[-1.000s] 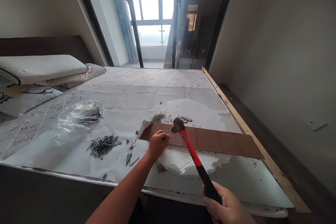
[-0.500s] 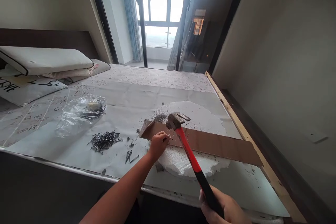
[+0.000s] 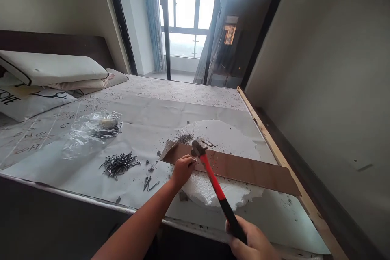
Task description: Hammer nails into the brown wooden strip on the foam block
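My right hand [image 3: 248, 239] is wrapped round the black grip of a claw hammer [image 3: 215, 178] with a red and black handle. The hammer's head is just above and to the right of my left fingertips. My left hand [image 3: 183, 170] is closed in a pinch on a nail, mostly hidden by the fingers, over a brown board strip [image 3: 243, 167]. The strip's left end is curled up, and its surface is dotted with small holes. Beneath it lies a broken-edged white foam slab [image 3: 210, 193]. Several loose nails [image 3: 146, 183] lie left of my left hand.
A larger pile of nails [image 3: 120, 164] and a clear plastic bag [image 3: 94, 130] with things inside lie to the left. Grey crumbs [image 3: 185, 138] are scattered round the foam. Pillows [image 3: 55, 69] are at the far left. A wooden rail [image 3: 268, 138] runs along the bed's right edge.
The hammer has come down and slightly left, its head now closer to my left fingertips. My left hand keeps its pinch over the strip. The whole view has shifted slightly.
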`<move>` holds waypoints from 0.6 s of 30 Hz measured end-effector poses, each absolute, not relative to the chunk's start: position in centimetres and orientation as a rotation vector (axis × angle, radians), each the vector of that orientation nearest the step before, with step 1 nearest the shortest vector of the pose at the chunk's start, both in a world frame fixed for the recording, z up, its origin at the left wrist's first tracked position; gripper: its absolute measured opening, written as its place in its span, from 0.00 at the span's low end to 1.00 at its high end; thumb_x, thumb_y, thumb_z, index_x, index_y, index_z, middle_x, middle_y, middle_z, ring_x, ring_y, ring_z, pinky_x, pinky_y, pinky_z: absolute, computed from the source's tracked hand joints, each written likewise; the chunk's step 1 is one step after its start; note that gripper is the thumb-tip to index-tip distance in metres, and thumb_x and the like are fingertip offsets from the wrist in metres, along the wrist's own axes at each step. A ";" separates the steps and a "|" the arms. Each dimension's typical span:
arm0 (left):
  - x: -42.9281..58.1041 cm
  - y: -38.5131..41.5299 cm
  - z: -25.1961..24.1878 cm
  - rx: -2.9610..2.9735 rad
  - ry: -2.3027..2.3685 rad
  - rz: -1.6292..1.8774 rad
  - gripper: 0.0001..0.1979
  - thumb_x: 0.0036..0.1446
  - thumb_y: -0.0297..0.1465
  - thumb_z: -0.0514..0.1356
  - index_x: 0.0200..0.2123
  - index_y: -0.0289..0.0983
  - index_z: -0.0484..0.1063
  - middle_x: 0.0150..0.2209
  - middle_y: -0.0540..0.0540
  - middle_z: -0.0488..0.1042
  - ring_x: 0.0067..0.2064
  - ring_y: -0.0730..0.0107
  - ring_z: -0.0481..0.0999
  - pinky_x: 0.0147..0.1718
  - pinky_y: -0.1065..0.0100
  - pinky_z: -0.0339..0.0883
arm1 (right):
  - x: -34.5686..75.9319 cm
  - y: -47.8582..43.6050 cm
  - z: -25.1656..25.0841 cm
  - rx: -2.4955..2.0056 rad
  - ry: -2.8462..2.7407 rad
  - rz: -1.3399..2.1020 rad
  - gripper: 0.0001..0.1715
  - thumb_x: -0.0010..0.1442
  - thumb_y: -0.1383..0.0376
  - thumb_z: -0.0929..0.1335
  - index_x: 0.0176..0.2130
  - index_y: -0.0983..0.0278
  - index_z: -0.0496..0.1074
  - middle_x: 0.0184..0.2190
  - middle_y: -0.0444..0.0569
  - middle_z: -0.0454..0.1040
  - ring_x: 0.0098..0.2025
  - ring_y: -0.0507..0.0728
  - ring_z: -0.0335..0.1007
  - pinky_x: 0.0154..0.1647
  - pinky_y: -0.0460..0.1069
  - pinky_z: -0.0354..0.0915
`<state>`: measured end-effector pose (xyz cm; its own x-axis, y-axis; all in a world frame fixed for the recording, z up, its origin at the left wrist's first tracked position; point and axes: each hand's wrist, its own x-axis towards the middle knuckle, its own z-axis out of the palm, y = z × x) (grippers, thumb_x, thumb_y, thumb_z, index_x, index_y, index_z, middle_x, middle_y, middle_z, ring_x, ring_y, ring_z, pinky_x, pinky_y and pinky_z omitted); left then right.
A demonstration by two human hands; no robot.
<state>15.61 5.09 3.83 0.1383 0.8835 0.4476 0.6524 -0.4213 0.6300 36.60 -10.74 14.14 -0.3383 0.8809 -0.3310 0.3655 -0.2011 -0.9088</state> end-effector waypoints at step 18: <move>15.4 5.0 3.6 2.255 1.521 1.066 0.09 0.53 0.27 0.55 0.22 0.35 0.70 0.25 0.48 0.70 0.28 0.75 0.69 0.29 0.74 0.60 | 36.9 -10.8 13.2 -1.419 -1.599 1.530 0.08 0.48 0.59 0.61 0.26 0.62 0.58 0.17 0.39 0.51 0.21 0.50 0.48 0.22 0.46 0.48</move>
<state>15.35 4.99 3.64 0.2014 0.8738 0.4426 0.7140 -0.4403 0.5444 36.91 -10.82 13.21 -0.3265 0.8996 -0.2901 0.3295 -0.1794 -0.9270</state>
